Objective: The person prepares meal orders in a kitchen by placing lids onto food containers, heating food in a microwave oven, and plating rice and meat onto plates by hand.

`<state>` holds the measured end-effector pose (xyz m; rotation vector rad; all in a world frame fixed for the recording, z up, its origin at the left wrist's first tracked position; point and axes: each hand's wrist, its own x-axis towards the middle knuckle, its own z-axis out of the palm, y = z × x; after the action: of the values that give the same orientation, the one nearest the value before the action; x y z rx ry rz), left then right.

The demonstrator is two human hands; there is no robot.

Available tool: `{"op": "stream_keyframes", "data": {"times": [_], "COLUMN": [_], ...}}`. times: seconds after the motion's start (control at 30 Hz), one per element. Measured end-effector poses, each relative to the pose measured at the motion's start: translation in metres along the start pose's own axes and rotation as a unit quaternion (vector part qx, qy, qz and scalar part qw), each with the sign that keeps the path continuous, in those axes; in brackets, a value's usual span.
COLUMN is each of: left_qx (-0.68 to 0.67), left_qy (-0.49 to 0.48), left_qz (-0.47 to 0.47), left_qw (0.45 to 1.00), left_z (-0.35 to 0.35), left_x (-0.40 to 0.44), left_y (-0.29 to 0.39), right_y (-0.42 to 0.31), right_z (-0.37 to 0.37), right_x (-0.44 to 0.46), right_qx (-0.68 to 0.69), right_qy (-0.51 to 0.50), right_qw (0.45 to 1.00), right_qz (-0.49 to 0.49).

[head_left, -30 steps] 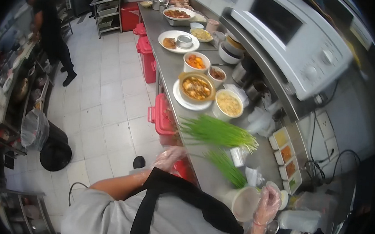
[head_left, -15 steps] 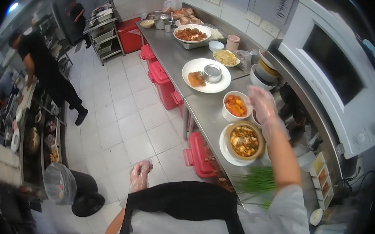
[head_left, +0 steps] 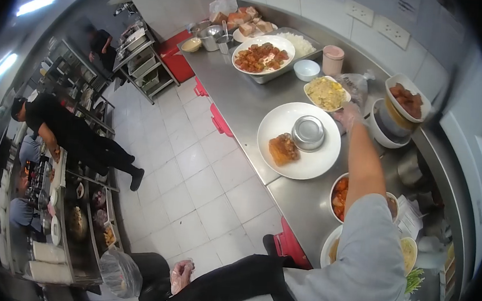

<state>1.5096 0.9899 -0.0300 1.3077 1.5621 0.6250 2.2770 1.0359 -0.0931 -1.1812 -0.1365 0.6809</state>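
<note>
My right hand [head_left: 350,116], in a clear glove, reaches over the steel counter to the near edge of a small dish of yellow food [head_left: 327,94]; its fingertips are partly hidden at the rim. My left hand [head_left: 182,275], also gloved, hangs low over the floor with its fingers curled, away from the counter. Left of my right hand lies a large white plate [head_left: 276,117] bearing a round metal tin [head_left: 308,133] and a browned piece of food [head_left: 283,149]. A white bowl of red-orange food [head_left: 338,198] is partly covered by my right arm.
Farther along the counter [head_left: 228,98] are a tray with a bowl of red stew [head_left: 262,57], a white cup [head_left: 306,70] and a pink container [head_left: 332,60]. Stacked bowls [head_left: 389,125] stand at the right. A person [head_left: 78,132] in black works at the left; another person [head_left: 102,49] stands farther back.
My right hand has moved forward along the counter, from beside the red-orange bowl to the yellow dish. The view has shifted forward too. My left hand stays low and curled.
</note>
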Motion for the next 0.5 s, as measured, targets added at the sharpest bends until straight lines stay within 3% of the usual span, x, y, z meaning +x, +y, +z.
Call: {"op": "stream_keyframes", "data": {"times": [0.2, 0.33, 0.5], "left_qx": [0.03, 0.045, 0.062], "left_qy": [-0.028, -0.036, -0.069], "left_qz": [0.014, 0.074, 0.169], "left_qw": [0.999, 0.996, 0.981], "left_z": [0.014, 0.013, 0.023], "left_x": [0.026, 0.041, 0.056], "left_y": [0.006, 0.02, 0.06], "right_y": [-0.033, -0.046, -0.061], "right_z": [0.04, 0.052, 0.036], "right_x": [-0.015, -0.053, -0.094], "right_qx": [-0.143, -0.052, -0.104], "right_qy": [0.114, 0.096, -0.141], "right_qw": [0.982, 0.994, 0.973], "right_qz": [0.047, -0.001, -0.147]}}
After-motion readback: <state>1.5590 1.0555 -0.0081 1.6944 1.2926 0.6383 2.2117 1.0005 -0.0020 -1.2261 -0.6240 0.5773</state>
